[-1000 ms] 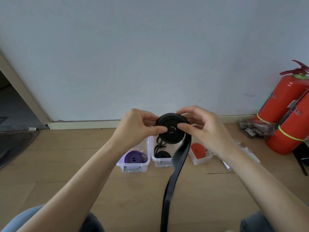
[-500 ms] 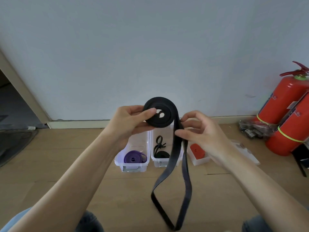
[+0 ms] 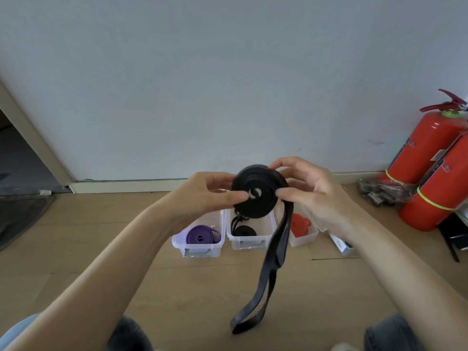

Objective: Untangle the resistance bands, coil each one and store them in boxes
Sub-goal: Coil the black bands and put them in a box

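Note:
A black resistance band (image 3: 258, 196) is partly rolled into a flat coil held up in front of me. My left hand (image 3: 205, 193) pinches the coil's left side with thumb and fingers. My right hand (image 3: 306, 188) grips its right edge, thumb on the front. The loose tail (image 3: 271, 269) hangs down in a loop toward the floor. Below stand three clear boxes: the left box (image 3: 200, 245) holds a coiled purple band (image 3: 201, 235), the middle box (image 3: 249, 241) holds black bands (image 3: 243, 230), the right box (image 3: 305, 236) holds a red band (image 3: 300, 225).
Two red fire extinguishers (image 3: 428, 171) stand against the wall at the right, with a crinkled plastic bag (image 3: 379, 193) beside them. A doorway and dark mat (image 3: 17, 214) lie at the left. My knees in jeans show at the bottom corners on the wooden floor.
The coil has grown as more band wound on. My right hand has moved from the hanging tail up to the coil's right edge, and the hanging loop is shorter.

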Demonstrator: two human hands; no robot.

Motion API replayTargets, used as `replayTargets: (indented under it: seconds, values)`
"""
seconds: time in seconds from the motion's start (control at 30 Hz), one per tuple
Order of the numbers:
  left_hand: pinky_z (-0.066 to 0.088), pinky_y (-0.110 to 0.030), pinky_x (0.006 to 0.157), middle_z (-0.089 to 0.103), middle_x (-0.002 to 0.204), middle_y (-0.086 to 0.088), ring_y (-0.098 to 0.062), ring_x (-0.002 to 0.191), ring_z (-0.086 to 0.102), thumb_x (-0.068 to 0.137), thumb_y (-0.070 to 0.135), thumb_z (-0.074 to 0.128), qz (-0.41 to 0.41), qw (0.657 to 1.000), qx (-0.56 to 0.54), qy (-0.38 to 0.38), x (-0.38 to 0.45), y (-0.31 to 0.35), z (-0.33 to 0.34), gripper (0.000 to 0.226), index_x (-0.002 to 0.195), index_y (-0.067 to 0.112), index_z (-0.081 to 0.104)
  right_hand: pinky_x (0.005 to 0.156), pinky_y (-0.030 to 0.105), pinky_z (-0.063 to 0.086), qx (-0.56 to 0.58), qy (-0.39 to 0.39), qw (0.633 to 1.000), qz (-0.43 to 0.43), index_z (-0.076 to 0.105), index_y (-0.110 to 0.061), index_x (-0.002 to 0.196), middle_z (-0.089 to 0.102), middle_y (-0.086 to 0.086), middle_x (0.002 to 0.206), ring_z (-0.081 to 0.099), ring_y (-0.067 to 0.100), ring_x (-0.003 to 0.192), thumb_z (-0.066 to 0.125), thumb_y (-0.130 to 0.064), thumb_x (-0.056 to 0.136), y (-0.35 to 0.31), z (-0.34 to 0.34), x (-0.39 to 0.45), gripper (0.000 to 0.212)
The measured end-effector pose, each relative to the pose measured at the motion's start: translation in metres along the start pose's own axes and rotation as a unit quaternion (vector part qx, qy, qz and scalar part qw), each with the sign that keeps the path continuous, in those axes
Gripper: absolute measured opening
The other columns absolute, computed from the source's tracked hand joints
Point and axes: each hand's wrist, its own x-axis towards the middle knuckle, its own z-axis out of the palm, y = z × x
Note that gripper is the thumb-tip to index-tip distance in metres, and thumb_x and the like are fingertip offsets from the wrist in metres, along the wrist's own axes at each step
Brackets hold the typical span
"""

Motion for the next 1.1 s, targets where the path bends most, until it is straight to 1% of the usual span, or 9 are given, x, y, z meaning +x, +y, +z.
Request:
replayTargets:
  seconds: [0.1, 0.17, 0.4, 0.53, 0.67, 0.87, 0.93, 1.0, 1.1]
  values:
    - [0.047, -0.013, 0.061, 0.066, 0.071, 0.006, -0.004, 0.066, 0.061, 0.078, 0.035, 0.068, 0.042, 0.993, 0.07, 0.088, 0.008, -0.001, 0.02, 0.014, 0.081, 0.022, 0.064, 0.081, 0.018, 0.052, -0.036, -0.017, 0.999, 0.006, 0.062, -0.026, 0.104, 0.07, -0.003, 0.097, 0.068, 0.012, 0.088, 0.058, 0.005, 0.084, 0.001, 0.008, -0.001, 0.037]
    - [0.039, -0.012, 0.053, 0.054, 0.061, 0.008, -0.002, 0.055, 0.049, 0.085, 0.037, 0.06, 0.065, 0.983, 0.099, 0.143, 0.013, -0.005, 0.03, 0.022, 0.073, 0.019, 0.058, 0.078, 0.015, 0.052, -0.045, -0.017, 0.999, 0.006, 0.061, -0.028, 0.104, 0.071, -0.005, 0.097, 0.069, 0.008, 0.086, 0.059, 0.003, 0.086, 0.0, 0.01, -0.002, 0.037]
    - [0.038, -0.009, 0.049, 0.053, 0.054, 0.014, 0.002, 0.053, 0.049, 0.086, 0.036, 0.059, 0.124, 0.961, 0.091, 0.228, 0.019, -0.008, 0.032, 0.023, 0.07, 0.019, 0.058, 0.086, 0.039, 0.054, 0.146, 0.027, 0.986, 0.082, 0.059, -0.013, 0.106, 0.072, 0.012, 0.096, 0.069, 0.028, 0.09, 0.069, -0.007, 0.079, 0.009, 0.018, -0.003, 0.029]
    - [0.04, -0.012, 0.053, 0.057, 0.064, 0.011, 0.001, 0.058, 0.053, 0.086, 0.041, 0.057, 0.092, 0.966, 0.202, 0.137, 0.017, -0.011, 0.023, 0.02, 0.074, 0.025, 0.057, 0.072, 0.021, 0.054, -0.006, 0.014, 0.998, 0.054, 0.059, -0.017, 0.098, 0.074, 0.002, 0.084, 0.071, 0.013, 0.079, 0.071, -0.005, 0.078, 0.005, 0.013, -0.001, 0.026]
    - [0.038, -0.016, 0.054, 0.059, 0.07, 0.005, -0.004, 0.06, 0.052, 0.085, 0.05, 0.051, 0.072, 0.94, 0.327, 0.066, 0.014, -0.019, 0.029, 0.034, 0.08, 0.017, 0.06, 0.078, 0.025, 0.054, -0.13, -0.034, 0.99, 0.041, 0.06, -0.026, 0.091, 0.074, -0.003, 0.083, 0.07, 0.008, 0.079, 0.076, -0.011, 0.075, 0.006, 0.017, -0.002, 0.027]
    - [0.04, -0.014, 0.054, 0.055, 0.059, 0.01, -0.003, 0.055, 0.051, 0.087, 0.041, 0.056, 0.092, 0.969, 0.094, 0.208, 0.017, -0.002, 0.026, 0.031, 0.075, 0.014, 0.061, 0.066, 0.034, 0.058, 0.208, 0.006, 0.971, 0.12, 0.051, -0.011, 0.093, 0.072, 0.016, 0.089, 0.068, 0.033, 0.078, 0.075, -0.023, 0.063, 0.008, 0.017, -0.005, 0.04]
    - [0.044, -0.025, 0.061, 0.057, 0.064, 0.002, -0.012, 0.062, 0.052, 0.088, 0.043, 0.054, 0.089, 0.961, 0.073, 0.252, 0.018, -0.003, 0.033, 0.038, 0.082, 0.007, 0.062, 0.073, 0.039, 0.059, 0.229, 0.017, 0.967, 0.114, 0.051, -0.01, 0.095, 0.072, 0.018, 0.092, 0.067, 0.036, 0.079, 0.073, -0.019, 0.069, 0.01, 0.025, -0.005, 0.035]
    - [0.048, -0.039, 0.071, 0.062, 0.075, -0.009, -0.021, 0.071, 0.056, 0.09, 0.044, 0.051, 0.07, 0.96, 0.062, 0.263, 0.02, -0.004, 0.039, 0.042, 0.09, 0.003, 0.063, 0.059, 0.031, 0.058, 0.204, 0.047, 0.972, 0.108, 0.052, -0.011, 0.097, 0.073, 0.016, 0.09, 0.069, 0.028, 0.073, 0.071, -0.013, 0.077, 0.01, 0.028, -0.005, 0.027]
    - [0.053, -0.036, 0.079, 0.065, 0.085, -0.005, -0.016, 0.08, 0.061, 0.091, 0.04, 0.05, 0.035, 0.984, 0.058, 0.167, 0.017, -0.001, 0.031, 0.034, 0.096, 0.009, 0.063, 0.049, 0.019, 0.048, 0.103, 0.074, 0.989, 0.077, 0.055, -0.012, 0.094, 0.074, 0.01, 0.081, 0.069, 0.016, 0.062, 0.072, -0.011, 0.079, 0.009, 0.018, -0.002, 0.023]
